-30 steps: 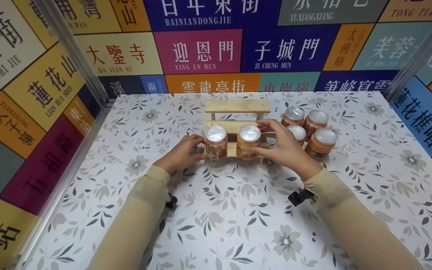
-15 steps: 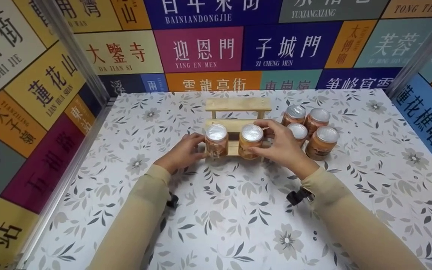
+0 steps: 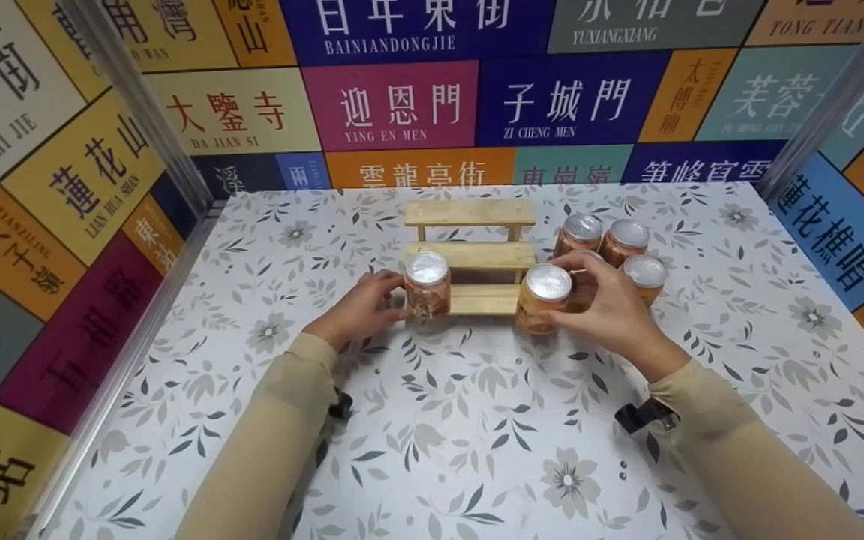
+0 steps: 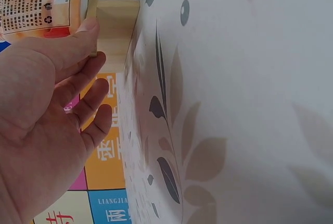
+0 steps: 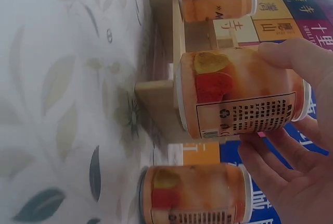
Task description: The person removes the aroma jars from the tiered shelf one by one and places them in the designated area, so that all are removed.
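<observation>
A clear can of orange fruit with a silver lid point(image 3: 544, 300) is held in my right hand point(image 3: 616, 311), thumb in front and fingers curled behind. It is at the right end of the lowest step of a wooden rack point(image 3: 469, 256); whether its base touches the step I cannot tell. A similar can point(image 3: 427, 289) stands upright at that step's left end. Beside it, my left hand point(image 3: 361, 307) grips the rack's left end. In the left wrist view, the thumb point(image 4: 78, 41) lies on the board's edge, the other fingers loosely curled below.
Several more cans point(image 3: 628, 241) stand grouped on the table to the right of the rack, one partly hidden behind my right hand. Leaf-patterned cloth covers the table point(image 3: 432, 420). Sign-covered panels point(image 3: 391, 105) rise at the back and both sides.
My right hand has moved the can rightward along the lowest step and slightly nearer to me, away from the left can. The left hand stays at the rack's left end.
</observation>
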Tool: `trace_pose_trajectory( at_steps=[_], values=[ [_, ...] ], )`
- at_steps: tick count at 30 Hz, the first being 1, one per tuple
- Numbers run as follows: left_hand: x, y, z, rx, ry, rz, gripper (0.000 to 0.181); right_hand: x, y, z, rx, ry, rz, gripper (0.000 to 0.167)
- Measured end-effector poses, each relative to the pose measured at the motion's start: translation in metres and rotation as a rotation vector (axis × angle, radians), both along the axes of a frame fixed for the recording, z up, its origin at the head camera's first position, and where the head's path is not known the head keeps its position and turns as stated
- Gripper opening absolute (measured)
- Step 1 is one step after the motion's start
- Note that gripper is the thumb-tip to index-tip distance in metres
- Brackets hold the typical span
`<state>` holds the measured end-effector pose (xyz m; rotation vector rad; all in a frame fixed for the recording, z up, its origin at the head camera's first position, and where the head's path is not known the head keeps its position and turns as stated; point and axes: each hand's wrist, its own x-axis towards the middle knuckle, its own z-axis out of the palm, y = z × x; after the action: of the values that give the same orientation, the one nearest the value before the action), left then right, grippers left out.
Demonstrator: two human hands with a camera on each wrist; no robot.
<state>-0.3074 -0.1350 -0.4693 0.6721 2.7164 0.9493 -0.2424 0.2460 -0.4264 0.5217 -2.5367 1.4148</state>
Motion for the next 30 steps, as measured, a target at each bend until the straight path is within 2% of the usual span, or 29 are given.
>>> trace_pose_trajectory(
  at_steps=[4,8,19,27,30],
  values=[
    [0.001,0.0,-0.001,-0.002,-0.014,0.011,0.061,0.01,0.008,0.002,0.037,0.01,-0.043,0.074],
    [0.001,-0.001,0.0,0.0,-0.021,0.009,0.061,0.016,0.018,0.002,0.039,0.007,-0.051,0.074],
    [0.002,-0.001,0.001,0.005,-0.012,0.007,0.062,0.018,0.044,-0.018,0.034,-0.055,-0.058,0.075],
    [0.002,-0.001,0.001,-0.014,0.008,-0.019,0.06,0.021,0.048,-0.022,0.094,-0.096,-0.074,0.076],
    [0.002,-0.001,0.0,-0.016,0.003,-0.008,0.06,0.021,0.05,-0.024,0.106,-0.109,-0.071,0.075]
  ],
)
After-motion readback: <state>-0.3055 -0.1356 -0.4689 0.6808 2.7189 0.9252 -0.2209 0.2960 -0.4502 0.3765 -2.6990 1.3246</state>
